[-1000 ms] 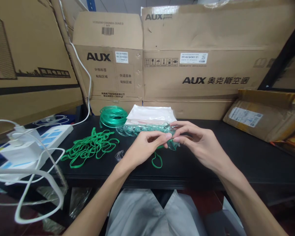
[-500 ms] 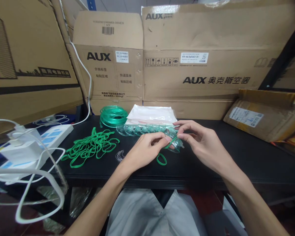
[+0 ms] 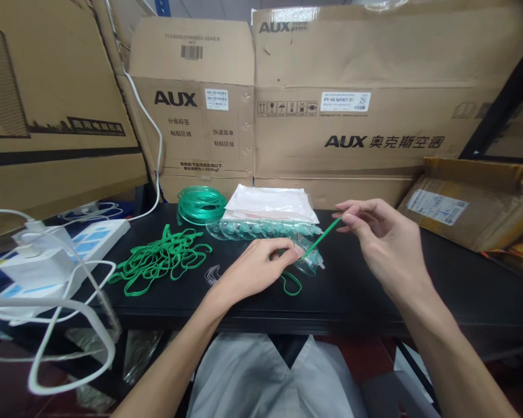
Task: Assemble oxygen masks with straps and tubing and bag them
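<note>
My left hand [image 3: 255, 268] is closed on a clear green-tinted plastic mask [image 3: 310, 262] that rests on the black table [image 3: 375, 296]. My right hand [image 3: 381, 241] pinches one end of a green elastic strap [image 3: 321, 238] and holds it taut, up and to the right of the mask. The strap's other end loops on the table below the mask [image 3: 291, 283]. A row of nested clear masks [image 3: 261, 227] lies just behind my hands.
A pile of green elastic straps [image 3: 161, 261] lies at left, with coiled green tubing [image 3: 199, 204] and a stack of clear bags [image 3: 270, 203] behind. A white power strip and cables [image 3: 61, 255] sit far left. Cardboard boxes [image 3: 340, 104] wall the back; a flat parcel [image 3: 470, 203] is at right.
My right hand has moved up and to the right, drawing the green strap out through the mask. The left hand stays on the mask, and the loose loop on the table has shortened.
</note>
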Available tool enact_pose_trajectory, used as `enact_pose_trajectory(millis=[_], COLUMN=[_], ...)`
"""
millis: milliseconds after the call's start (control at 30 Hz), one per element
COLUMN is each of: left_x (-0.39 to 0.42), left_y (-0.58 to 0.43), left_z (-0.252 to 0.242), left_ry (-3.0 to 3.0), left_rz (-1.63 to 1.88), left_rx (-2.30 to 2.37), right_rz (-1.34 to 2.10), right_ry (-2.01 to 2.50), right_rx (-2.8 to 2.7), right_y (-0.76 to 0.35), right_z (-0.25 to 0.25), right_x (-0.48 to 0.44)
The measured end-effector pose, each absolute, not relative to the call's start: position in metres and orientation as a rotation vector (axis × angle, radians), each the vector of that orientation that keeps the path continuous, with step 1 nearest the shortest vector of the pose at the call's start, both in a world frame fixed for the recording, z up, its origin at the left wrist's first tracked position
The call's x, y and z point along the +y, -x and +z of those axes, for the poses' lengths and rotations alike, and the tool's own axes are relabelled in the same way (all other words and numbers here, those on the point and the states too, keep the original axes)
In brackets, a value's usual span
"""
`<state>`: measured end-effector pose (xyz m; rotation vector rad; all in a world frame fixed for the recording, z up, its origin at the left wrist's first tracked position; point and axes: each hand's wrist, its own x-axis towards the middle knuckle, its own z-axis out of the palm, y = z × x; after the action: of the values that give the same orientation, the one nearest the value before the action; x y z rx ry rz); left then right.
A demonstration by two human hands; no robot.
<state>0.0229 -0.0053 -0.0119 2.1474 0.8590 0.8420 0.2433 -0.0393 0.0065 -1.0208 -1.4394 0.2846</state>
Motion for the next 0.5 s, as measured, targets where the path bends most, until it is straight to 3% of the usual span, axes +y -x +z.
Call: enact_pose_trajectory(millis=[300, 500], left_x=[0.001, 0.001], left_y=[-0.021, -0.012], left_z=[-0.016, -0.009], left_ry=[-2.093, -2.28], left_rz=[0.898, 1.041], left_rx=[0.83, 0.977], right_rz=[0.908, 0.93], right_ry=[1.175, 1.173], right_rx=[-1.712, -1.694], right_y=[-0.238, -0.237], right_z=[-0.01, -0.011], right_x=[-0.032, -0.028])
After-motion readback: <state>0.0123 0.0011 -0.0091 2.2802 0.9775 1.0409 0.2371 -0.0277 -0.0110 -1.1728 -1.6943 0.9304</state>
